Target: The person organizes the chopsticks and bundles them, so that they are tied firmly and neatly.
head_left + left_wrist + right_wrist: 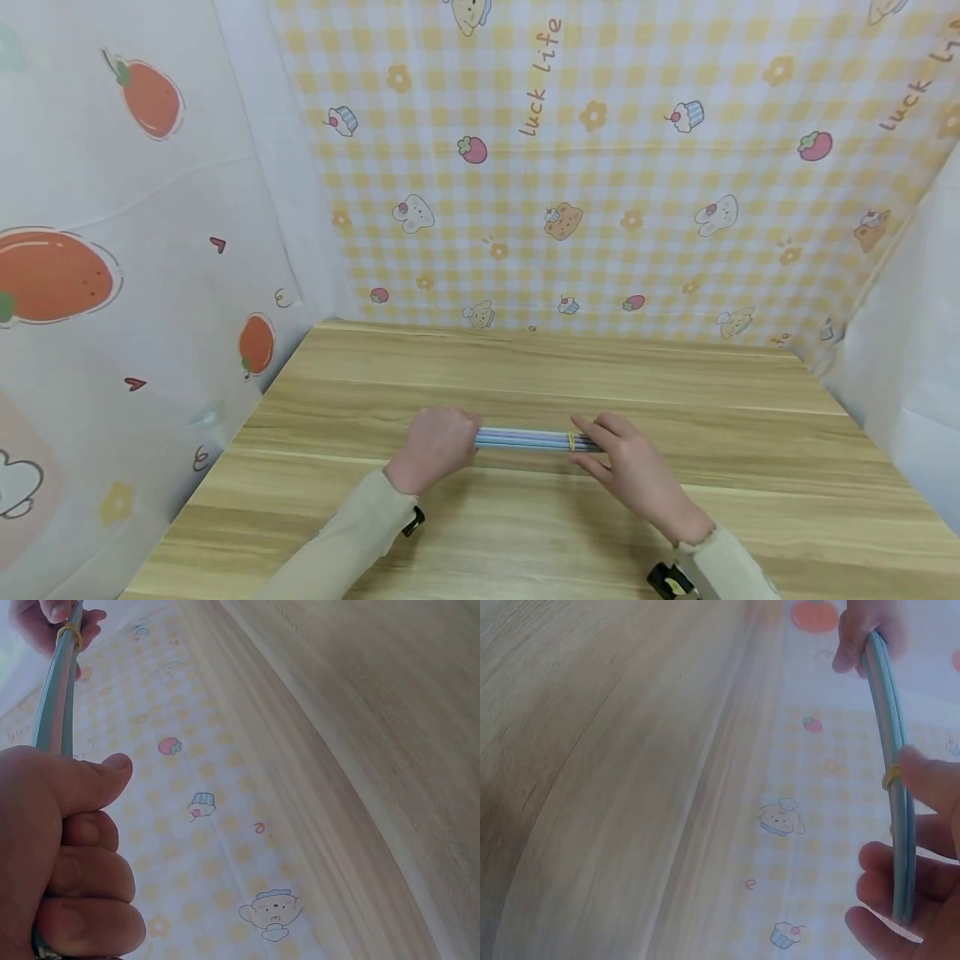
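Note:
A bundle of slim sticks in pastel blue, lilac and pink (521, 439) is held level above the table, stretched between both hands. My left hand (442, 446) grips its left end in a fist, hiding that end. Near the other end a yellow rubber band (572, 442) wraps round the sticks. There my right hand (633, 467) holds the bundle, thumb on one side and fingers on the other. In the right wrist view the thumb lies right at the band (891, 777), while the fingers curl behind the sticks, whose free end shows.
Underneath is a wood-grain table (525, 533). A yellow checked cloth (525, 250) with cartoon prints hangs along its back edge. White cloth with fruit prints (187, 292) stands on the left, and plain white cloth (907, 333) on the right.

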Available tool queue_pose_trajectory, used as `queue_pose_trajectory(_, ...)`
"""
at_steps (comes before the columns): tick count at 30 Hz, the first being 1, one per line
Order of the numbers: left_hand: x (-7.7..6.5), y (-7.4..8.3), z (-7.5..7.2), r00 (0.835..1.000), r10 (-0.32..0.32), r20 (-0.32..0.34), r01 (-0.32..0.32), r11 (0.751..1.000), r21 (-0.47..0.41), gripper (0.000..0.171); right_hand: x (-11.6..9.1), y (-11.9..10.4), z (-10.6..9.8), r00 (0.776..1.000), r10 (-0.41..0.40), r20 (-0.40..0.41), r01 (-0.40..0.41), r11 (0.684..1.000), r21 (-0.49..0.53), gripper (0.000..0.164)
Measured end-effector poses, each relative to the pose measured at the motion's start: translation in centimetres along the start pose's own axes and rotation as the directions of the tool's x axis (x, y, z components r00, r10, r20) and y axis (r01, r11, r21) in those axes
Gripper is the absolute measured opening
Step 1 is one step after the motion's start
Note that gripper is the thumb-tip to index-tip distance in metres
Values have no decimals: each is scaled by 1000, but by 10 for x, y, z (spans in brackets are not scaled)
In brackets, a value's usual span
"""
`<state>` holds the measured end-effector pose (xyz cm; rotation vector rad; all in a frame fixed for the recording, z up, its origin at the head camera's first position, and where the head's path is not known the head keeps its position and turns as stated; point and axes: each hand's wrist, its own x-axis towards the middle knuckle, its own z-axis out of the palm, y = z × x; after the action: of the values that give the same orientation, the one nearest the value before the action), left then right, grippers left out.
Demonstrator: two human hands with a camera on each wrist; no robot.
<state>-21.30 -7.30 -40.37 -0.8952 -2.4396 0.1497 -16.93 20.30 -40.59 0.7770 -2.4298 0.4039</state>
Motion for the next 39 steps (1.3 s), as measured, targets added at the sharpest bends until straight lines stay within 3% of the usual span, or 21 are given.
queue_pose_trajectory(4, -1, -1, 2, 1000, -3, 15, 3, 1000, -4, 41, 0, 0, -4, 1000, 12, 26, -12, 1000, -9, 44)
queue_pose_trajectory(9, -1, 0, 3, 1000, 12, -10, -12, 1000, -3, 43, 3, -2, -3, 999, -29, 26, 30, 999, -22, 39)
queue_pose_trajectory(12, -1, 1, 3, 1000, 10, -21, -10, 1000, 5, 45, 3, -3, -1, 999, -36, 36, 35, 999, 17, 38)
queue_pose_trajectory(18, -2, 2, 0, 1000, 5, -30, -5, 1000, 16, 46, 4, -4, 2, 996, 27, 82, -37, 992, 123, 36)
queue_pose_trajectory(22, -1, 2, -2, 999, 8, -32, -8, 1000, 4, 48, 4, -3, 5, 998, 33, 58, -42, 986, 160, 36)
queue_pose_trajectory(27, 0, 3, -5, 999, 13, -32, -13, 1000, 3, 47, 3, -5, 6, 1000, 16, -12, -15, 994, 104, 42)
queue_pose_trajectory(39, 2, 7, -10, 998, 20, -64, -18, 999, 33, 44, 3, -12, 10, 995, 53, -80, -57, 997, -57, 50)
